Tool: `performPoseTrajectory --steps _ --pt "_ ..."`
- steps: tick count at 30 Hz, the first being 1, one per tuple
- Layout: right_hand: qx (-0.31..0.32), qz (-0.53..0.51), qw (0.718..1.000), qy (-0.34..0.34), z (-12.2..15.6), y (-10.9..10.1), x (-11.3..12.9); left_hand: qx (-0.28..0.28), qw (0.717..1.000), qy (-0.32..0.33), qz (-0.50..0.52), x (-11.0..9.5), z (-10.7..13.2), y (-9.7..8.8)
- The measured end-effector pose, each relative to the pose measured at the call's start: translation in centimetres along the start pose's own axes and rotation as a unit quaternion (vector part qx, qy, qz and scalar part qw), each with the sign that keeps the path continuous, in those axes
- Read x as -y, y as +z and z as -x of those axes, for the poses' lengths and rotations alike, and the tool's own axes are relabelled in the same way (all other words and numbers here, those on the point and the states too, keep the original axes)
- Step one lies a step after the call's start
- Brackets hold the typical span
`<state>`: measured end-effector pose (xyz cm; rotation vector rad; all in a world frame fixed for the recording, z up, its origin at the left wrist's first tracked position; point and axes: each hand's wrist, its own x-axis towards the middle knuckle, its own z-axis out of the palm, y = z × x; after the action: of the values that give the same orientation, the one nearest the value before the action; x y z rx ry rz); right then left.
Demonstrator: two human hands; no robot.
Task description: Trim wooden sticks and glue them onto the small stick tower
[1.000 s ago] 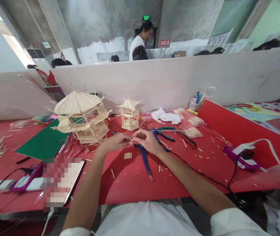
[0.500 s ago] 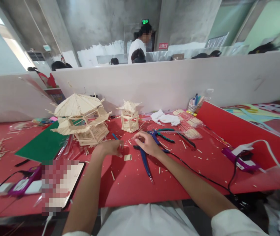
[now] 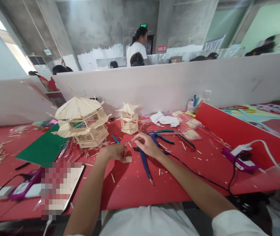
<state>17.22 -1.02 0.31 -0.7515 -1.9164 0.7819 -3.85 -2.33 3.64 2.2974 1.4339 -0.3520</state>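
A small flat panel of short wooden sticks lies on the red tabletop. The curled fingers of my left hand are at its left edge, closed on it and covering part of it. To the right, my right hand has thumb and fingertips pinched together; whatever they hold is too small to make out. Beneath that hand lie blue-handled tweezers, pointing towards me. A blue glue gun rests just beyond, its black cable running right.
A large stick-built pavilion stands behind my left hand, a smaller one straight ahead. Pliers, a white cloth and bagged sticks lie right. A phone, a green board and power strips flank the area.
My left hand has moved down and right onto the edge of the stick panel, its fingers now more curled. My right hand has stayed in nearly the same place.
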Motion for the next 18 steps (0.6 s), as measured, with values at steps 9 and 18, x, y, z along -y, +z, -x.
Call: performPoseTrajectory --steps 9,18 --pt "0.018 -0.048 0.997 0.051 -0.1 0.4 -0.7 -0.204 0.977 0.064 -0.010 -1.5 1.4 -1.4" --pt "0.016 -0.032 0.998 0.047 -0.1 0.4 -1.0 -0.051 0.998 0.023 -0.016 0.4 0.8 -0.8"
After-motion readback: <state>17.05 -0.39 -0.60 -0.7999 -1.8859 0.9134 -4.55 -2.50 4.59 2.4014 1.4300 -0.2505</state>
